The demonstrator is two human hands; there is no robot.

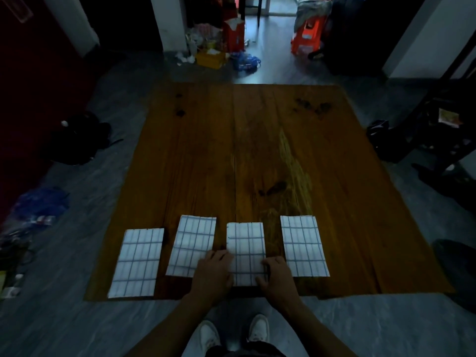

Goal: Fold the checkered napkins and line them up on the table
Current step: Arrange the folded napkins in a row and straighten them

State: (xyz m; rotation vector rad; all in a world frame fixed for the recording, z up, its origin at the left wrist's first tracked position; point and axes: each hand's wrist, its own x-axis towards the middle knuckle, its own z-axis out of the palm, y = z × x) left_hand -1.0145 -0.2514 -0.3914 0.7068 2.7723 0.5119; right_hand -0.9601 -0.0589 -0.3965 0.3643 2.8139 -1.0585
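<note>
4 folded napkins sit in a rough row near the surface's (257,150) front edge, w/ left hand (213,275) & right hand (279,276) pressing flat, fingers spread, gripping nothing, on 3rd napkin (246,251); only evening up seems left.

Both bare forearms reach forward from the bottom of the view, converging slightly toward the middle. The left hand (212,275) lies palm down, fingers spread loosely and pointing forward, knuckles raised a little. The right hand (278,275) sits just beside it, a narrow gap between them, palm down with fingers curled inward and thumb tucked toward the left.
</note>
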